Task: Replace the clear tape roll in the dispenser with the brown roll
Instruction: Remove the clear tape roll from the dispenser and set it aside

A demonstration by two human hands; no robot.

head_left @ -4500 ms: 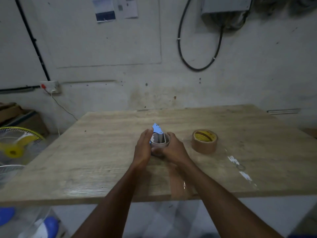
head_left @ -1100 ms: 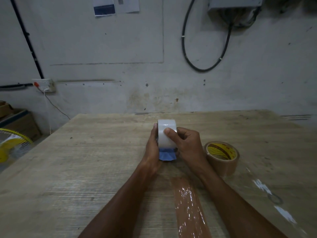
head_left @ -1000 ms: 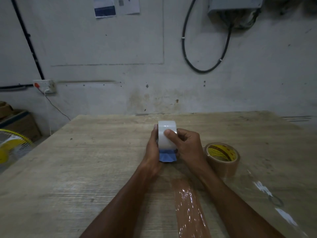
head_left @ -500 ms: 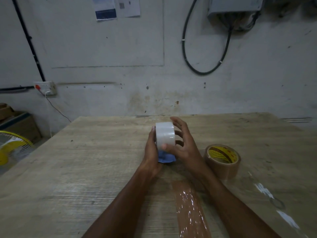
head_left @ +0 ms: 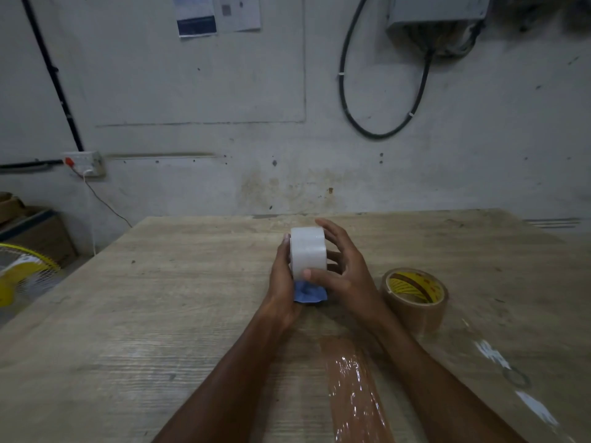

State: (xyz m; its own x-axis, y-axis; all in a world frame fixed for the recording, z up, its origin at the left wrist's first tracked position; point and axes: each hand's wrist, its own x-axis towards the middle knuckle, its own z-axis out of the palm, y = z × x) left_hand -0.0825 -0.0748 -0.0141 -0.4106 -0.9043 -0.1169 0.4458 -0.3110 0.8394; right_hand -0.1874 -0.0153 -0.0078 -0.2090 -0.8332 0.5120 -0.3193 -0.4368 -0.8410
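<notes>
The clear tape roll [head_left: 307, 251] stands on edge at the table's middle, seated in the blue dispenser [head_left: 309, 294], of which only the lower end shows. My left hand [head_left: 281, 282] grips the roll and dispenser from the left side. My right hand [head_left: 343, 271] wraps the roll's right side, thumb on its front face and fingers spread over the top. The brown tape roll [head_left: 414, 298] lies flat on the table just right of my right wrist, untouched.
A strip of brown tape [head_left: 355, 394] is stuck along the wooden table [head_left: 160, 314] between my forearms. White tape scraps [head_left: 524, 398] mark the right side. A yellow fan [head_left: 19, 276] and cardboard boxes [head_left: 35, 231] stand off the left edge. The wall is close behind.
My right hand has opened from a pinch on the roll's front to a wider wrap, fingers now over its top and right side. The roll has risen slightly above the dispenser.
</notes>
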